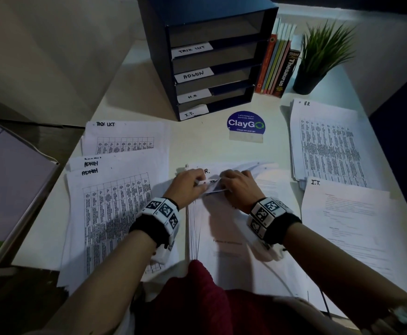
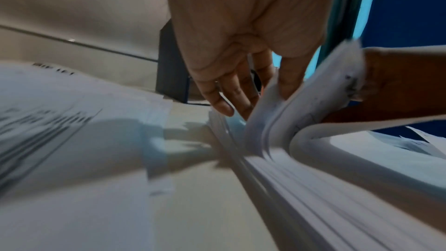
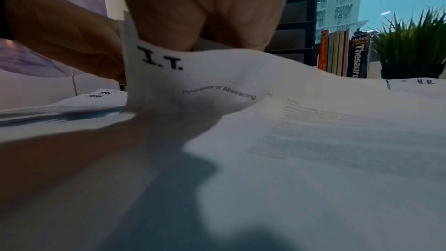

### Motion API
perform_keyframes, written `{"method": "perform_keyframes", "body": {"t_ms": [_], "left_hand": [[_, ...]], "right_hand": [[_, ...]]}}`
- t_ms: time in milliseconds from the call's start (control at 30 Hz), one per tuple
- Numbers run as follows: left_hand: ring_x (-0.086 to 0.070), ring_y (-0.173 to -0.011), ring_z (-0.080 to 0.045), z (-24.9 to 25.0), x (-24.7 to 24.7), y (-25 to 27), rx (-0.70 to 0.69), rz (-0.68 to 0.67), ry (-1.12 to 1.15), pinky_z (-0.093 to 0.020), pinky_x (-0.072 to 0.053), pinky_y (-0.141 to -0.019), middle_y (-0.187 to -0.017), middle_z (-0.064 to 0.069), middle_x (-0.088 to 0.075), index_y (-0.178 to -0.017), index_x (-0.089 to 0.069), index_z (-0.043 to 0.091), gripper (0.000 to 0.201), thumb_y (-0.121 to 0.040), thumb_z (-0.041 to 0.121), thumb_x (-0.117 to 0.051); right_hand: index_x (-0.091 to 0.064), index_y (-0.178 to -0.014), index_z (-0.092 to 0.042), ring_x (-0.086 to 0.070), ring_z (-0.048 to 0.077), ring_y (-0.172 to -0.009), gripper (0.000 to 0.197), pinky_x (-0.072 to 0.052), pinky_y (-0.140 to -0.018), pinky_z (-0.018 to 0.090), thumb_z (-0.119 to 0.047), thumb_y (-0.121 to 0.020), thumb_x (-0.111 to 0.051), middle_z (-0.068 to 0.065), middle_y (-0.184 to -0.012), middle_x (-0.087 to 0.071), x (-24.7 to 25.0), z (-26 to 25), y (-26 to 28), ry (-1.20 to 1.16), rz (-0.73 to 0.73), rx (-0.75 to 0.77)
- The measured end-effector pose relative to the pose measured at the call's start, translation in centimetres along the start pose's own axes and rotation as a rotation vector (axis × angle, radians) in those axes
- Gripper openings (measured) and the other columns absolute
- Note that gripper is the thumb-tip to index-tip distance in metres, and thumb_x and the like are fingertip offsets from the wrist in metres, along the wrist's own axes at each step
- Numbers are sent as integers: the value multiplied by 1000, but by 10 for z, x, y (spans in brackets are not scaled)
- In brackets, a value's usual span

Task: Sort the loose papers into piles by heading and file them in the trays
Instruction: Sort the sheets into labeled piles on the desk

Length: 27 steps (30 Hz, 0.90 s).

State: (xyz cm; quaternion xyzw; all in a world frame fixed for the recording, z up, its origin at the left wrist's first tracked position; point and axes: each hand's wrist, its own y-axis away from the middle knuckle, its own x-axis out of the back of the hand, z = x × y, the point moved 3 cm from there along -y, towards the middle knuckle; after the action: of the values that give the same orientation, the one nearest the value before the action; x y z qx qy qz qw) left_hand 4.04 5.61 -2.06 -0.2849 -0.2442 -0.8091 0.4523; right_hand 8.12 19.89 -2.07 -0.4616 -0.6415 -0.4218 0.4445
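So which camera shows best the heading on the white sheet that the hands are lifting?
The right wrist view: "I.T." on the lifted white paper sheet reads clearly there. In the head view the hands mostly cover that heading; the left wrist view shows only blurred curled page edges.

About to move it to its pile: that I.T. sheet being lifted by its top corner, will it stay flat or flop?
Probably flop: the I.T. sheet already curls and sags where the right hand pinches its corner. It looks like a thin single page, so likely very light and easily creased. It may drag neighbours off the unsorted stack, whose edges are fanned.
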Motion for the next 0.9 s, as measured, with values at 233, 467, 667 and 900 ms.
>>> {"method": "perform_keyframes", "body": {"t_ms": [233, 467, 667, 900], "left_hand": [[-54, -90, -12, -10, 2, 1, 173, -34, 252, -23, -43, -78, -99, 2, -58, -105, -61, 11, 33, -80, 30, -69], [-54, -72, -17, -3, -4, 2, 265, -26, 88, -12, -41, -52, -93, -15, -61, -110, -60, -5, 23, -92, 4, -47], [-41, -50, -9, 42, 30, -14, 141, 269, 170, -15, -33, -49, -53, 1, -43, -57, -45, 17, 38, -94, 14, -47], [-50, -57, -25, 107, 104, -19, -165, 547, 287, -33, -45, -53, -69, -22, -60, -72, -58, -6, 35, -92, 21, -52]], "right_hand": [[-69, -76, -11, -64, 29, -64, 30, -47, -61, 38, -8, -47, -60, 9, -75, -66, -7, -2, 16, -39, 23, 67], [-65, -73, -10, -67, 26, -81, 18, -43, -84, 53, 0, -58, -69, 17, -116, -61, 8, 0, 16, -16, 304, 30], [-63, -84, -9, -64, 27, -81, 25, -35, -90, 57, 5, -65, -55, 8, -84, -63, 1, 2, 9, 36, 155, 7], [-49, -119, -9, -42, 22, -122, 39, -11, -109, 45, 1, -82, -43, 7, -130, -45, 1, 6, 8, 70, 18, -70]]}}
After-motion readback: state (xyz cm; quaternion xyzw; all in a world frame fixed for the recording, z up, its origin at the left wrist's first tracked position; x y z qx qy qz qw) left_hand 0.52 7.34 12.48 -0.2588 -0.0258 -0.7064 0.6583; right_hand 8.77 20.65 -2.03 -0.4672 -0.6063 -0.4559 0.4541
